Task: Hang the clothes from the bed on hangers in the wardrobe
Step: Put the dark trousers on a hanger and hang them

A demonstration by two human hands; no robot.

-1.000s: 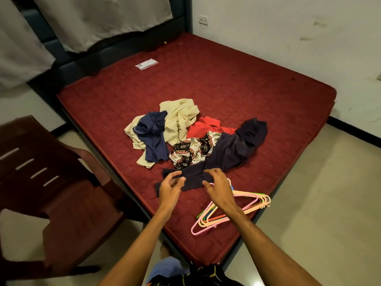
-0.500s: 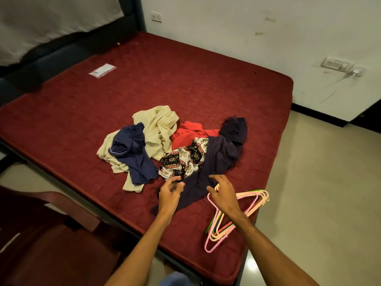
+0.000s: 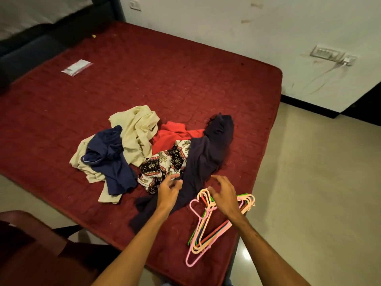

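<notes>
A pile of clothes lies on the red mattress (image 3: 165, 79): a cream garment (image 3: 140, 129), a navy blue garment (image 3: 111, 157), a red garment (image 3: 171, 135), a patterned black-and-white cloth (image 3: 162, 164) and a long dark garment (image 3: 206, 155). Several coloured plastic hangers (image 3: 206, 234) lie stacked near the bed's front right corner. My left hand (image 3: 168, 191) hovers over the dark garment's lower part with loosely bent fingers, holding nothing. Just above the hanger hooks, my right hand (image 3: 223, 195) has its fingers spread and relaxed. No wardrobe is in view.
A dark red wooden chair (image 3: 31, 254) stands at the lower left beside the bed. A small plastic packet (image 3: 76, 67) lies far back on the mattress. A pale tiled floor (image 3: 309, 203) runs along the right, with a wall switch panel (image 3: 325, 53) and a cable above it.
The view has swung right and nearer to the bed. Both hands lifted off the dark garment's hem, and my right hand now sits over the hanger hooks.
</notes>
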